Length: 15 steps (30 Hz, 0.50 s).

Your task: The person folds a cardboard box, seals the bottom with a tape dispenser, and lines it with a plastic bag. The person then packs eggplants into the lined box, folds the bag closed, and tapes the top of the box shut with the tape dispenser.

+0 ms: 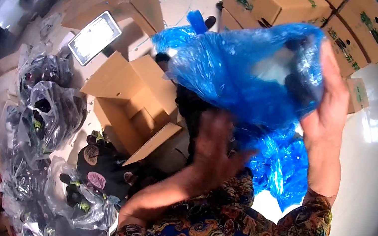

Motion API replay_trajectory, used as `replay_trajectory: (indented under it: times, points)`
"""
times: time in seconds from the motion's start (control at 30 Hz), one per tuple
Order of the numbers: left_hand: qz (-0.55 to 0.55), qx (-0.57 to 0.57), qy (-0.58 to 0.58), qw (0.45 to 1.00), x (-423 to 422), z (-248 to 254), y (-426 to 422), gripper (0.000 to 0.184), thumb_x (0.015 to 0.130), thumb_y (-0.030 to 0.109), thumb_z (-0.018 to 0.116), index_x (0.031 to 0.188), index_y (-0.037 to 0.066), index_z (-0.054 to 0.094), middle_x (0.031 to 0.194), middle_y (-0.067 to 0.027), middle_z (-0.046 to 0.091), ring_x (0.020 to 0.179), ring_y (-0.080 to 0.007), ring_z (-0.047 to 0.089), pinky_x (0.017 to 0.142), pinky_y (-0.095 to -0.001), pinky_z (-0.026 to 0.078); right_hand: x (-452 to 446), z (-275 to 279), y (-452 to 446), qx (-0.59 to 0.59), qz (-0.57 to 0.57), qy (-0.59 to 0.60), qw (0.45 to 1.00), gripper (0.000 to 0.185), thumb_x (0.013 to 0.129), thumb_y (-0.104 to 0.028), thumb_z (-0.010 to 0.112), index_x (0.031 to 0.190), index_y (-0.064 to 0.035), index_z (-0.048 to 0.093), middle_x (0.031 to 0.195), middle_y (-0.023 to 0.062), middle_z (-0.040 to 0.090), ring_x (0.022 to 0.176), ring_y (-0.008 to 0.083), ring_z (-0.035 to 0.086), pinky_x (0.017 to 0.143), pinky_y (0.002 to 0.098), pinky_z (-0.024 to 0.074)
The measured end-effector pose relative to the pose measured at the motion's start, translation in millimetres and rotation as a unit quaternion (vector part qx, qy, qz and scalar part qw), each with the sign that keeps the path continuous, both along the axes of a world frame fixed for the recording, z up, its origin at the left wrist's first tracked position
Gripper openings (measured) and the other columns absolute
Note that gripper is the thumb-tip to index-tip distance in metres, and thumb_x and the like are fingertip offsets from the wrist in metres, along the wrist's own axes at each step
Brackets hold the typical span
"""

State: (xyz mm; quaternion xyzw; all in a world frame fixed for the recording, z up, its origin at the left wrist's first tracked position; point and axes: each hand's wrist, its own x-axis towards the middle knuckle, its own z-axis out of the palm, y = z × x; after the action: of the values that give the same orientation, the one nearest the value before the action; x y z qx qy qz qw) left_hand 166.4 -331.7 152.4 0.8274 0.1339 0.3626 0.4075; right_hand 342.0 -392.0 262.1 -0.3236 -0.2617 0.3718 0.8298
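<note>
A crumpled blue plastic bag [238,66] is held up in front of me, with a dark thing showing through its right end. My right hand [328,102] grips that end, its fingers partly behind the plastic. Below the bag, my left hand [212,145] is blurred by motion; its thumb stands apart from the fingers and I see nothing held in it. More blue plastic [282,164] hangs or lies beneath, near my lap. To the left of my hands stands a cardboard box [126,102] with its flaps up.
Clear plastic bags with dark items [48,113] are heaped along the left. A lit white screen [95,38] stands beyond the box. Stacked cartons [279,5] with green print fill the back right. Dark cloth-like items with round patches [99,168] lie at my left.
</note>
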Motion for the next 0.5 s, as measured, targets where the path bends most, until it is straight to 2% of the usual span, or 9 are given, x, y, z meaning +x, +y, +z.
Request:
replay_trajectory:
  times: [0.03, 0.07, 0.1, 0.17, 0.2, 0.27, 0.37, 0.47, 0.5]
  points:
    - [0.003, -0.042, -0.016, 0.999, -1, 0, 15, 0.058, 0.08, 0.026, 0.075, 0.126, 0.005, 0.047, 0.118, -0.0146, 0.054, 0.106, -0.0272, 0.056, 0.088, -0.0397, 0.047, -20, 0, 4, -0.089, -0.029, -0.09, 0.992, 0.036, 0.096, -0.021, 0.05, 0.128, -0.0038, 0.051, 0.117, 0.0106, 0.062, 0.104, 0.0208, 0.062, 0.093, 0.035, 0.05]
    - [0.007, -0.084, -0.035, 0.996, -2, 0, 30, 0.066, 0.08, 0.027, 0.076, 0.132, 0.004, 0.043, 0.124, -0.015, 0.052, 0.113, -0.0265, 0.055, 0.093, -0.039, 0.046, -35, -19, 4, -0.026, 0.027, 0.04, 0.998, 0.037, 0.097, -0.024, 0.05, 0.128, -0.0048, 0.052, 0.119, 0.0091, 0.061, 0.11, 0.0213, 0.058, 0.099, 0.0382, 0.0447]
    - [-0.067, -0.207, -0.026, 0.976, -1, -24, 41, 0.067, 0.08, 0.026, 0.076, 0.133, 0.005, 0.041, 0.127, -0.0146, 0.05, 0.114, -0.0247, 0.054, 0.093, -0.0373, 0.046, -45, -23, 7, -0.047, 0.073, 0.02, 0.996, 0.035, 0.096, -0.023, 0.052, 0.126, -0.0055, 0.053, 0.116, 0.008, 0.06, 0.108, 0.0198, 0.057, 0.096, 0.0367, 0.0454]
    - [-0.107, -0.253, -0.011, 0.962, -6, -18, 60, 0.058, 0.082, 0.02, 0.072, 0.13, 0.004, 0.044, 0.125, -0.0135, 0.053, 0.11, -0.0216, 0.056, 0.091, -0.0346, 0.047, -61, -13, 18, -0.077, 0.179, -0.144, 0.97, 0.031, 0.095, -0.021, 0.057, 0.122, -0.0069, 0.054, 0.109, 0.0056, 0.06, 0.104, 0.0167, 0.056, 0.09, 0.0337, 0.0469]
    - [-0.07, -0.179, -0.002, 0.981, -16, -6, 71, 0.047, 0.083, 0.014, 0.068, 0.125, 0.003, 0.05, 0.119, -0.013, 0.057, 0.104, -0.0204, 0.059, 0.089, -0.0336, 0.049, -64, -10, 22, -0.079, 0.195, -0.143, 0.967, 0.029, 0.095, -0.019, 0.059, 0.12, -0.0076, 0.054, 0.105, 0.0044, 0.059, 0.102, 0.0152, 0.056, 0.087, 0.0322, 0.0476]
    - [-0.015, -0.091, 0.033, 0.995, -43, 23, 93, 0.032, 0.083, 0.005, 0.061, 0.114, 0.002, 0.059, 0.107, -0.0131, 0.064, 0.092, -0.0203, 0.064, 0.083, -0.0328, 0.051, -65, -8, 27, -0.113, 0.149, 0.045, 0.981, 0.024, 0.096, -0.021, 0.057, 0.115, -0.0076, 0.054, 0.102, 0.0039, 0.059, 0.097, 0.0143, 0.056, 0.085, 0.0315, 0.0479]
    - [-0.013, -0.003, 0.16, 0.987, -88, 51, 135, 0.034, 0.074, -0.003, 0.055, 0.105, 0.005, 0.066, 0.095, -0.0181, 0.068, 0.081, -0.0291, 0.067, 0.074, -0.0364, 0.052, -49, -6, 55, -0.085, 0.142, 0.012, 0.986, 0.024, 0.099, -0.031, 0.05, 0.105, -0.0083, 0.053, 0.096, 0.003, 0.058, 0.088, 0.0132, 0.059, 0.079, 0.029, 0.0502]
    - [0.061, 0.212, 0.314, 0.923, -131, 61, 159, 0.048, 0.065, -0.002, 0.056, 0.11, 0.014, 0.067, 0.093, -0.0207, 0.065, 0.08, -0.0386, 0.063, 0.07, -0.0423, 0.053, -30, -53, 80, -0.121, 0.193, -0.034, 0.973, 0.029, 0.097, -0.032, 0.054, 0.11, -0.0066, 0.055, 0.095, 0.0026, 0.06, 0.089, 0.0118, 0.059, 0.08, 0.0274, 0.0484]
    - [0.111, 0.243, 0.422, 0.866, -148, 53, 172, 0.045, 0.067, 0.001, 0.058, 0.109, 0.016, 0.067, 0.091, -0.0192, 0.065, 0.078, -0.0377, 0.064, 0.068, -0.044, 0.053, -23, -70, 88, -0.147, 0.215, -0.046, 0.964, 0.03, 0.096, -0.031, 0.055, 0.112, -0.0058, 0.055, 0.096, 0.0023, 0.06, 0.089, 0.0114, 0.059, 0.081, 0.0269, 0.0475]
